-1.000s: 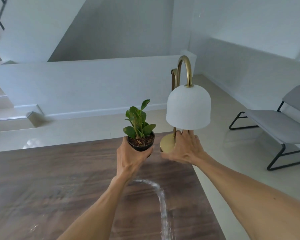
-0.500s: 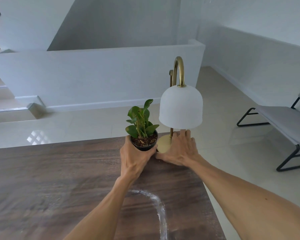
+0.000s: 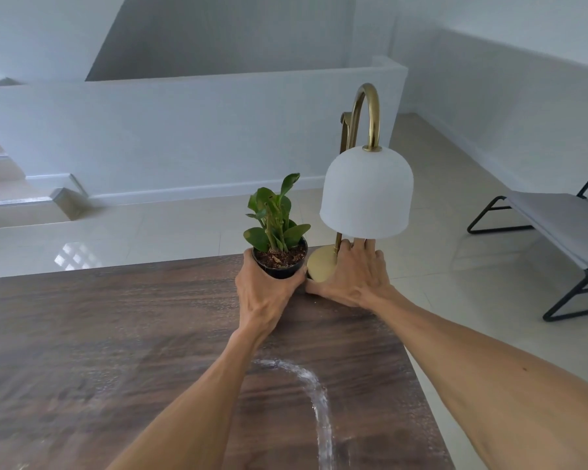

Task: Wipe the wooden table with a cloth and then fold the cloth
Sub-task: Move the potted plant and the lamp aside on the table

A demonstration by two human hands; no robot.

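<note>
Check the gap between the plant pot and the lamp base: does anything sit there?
No separate object. In the head view the plant pot and lamp base stand almost touching, with only the right hand's thumb at the gap's near end.

One wooden table (image 3: 82, 334), one potted plant (image 3: 279, 239), one lamp (image 3: 365, 191), one chair (image 3: 557, 225), two hands

Dark wooden table (image 3: 99, 334), grain running left to right. At its far right corner stand a small black potted plant (image 3: 279, 257) and, just beside it to the right, a brass lamp (image 3: 365, 191) with white dome shade, round base on the tabletop. A curved whitish wet streak (image 3: 314, 391) crosses the near right surface.
</note>
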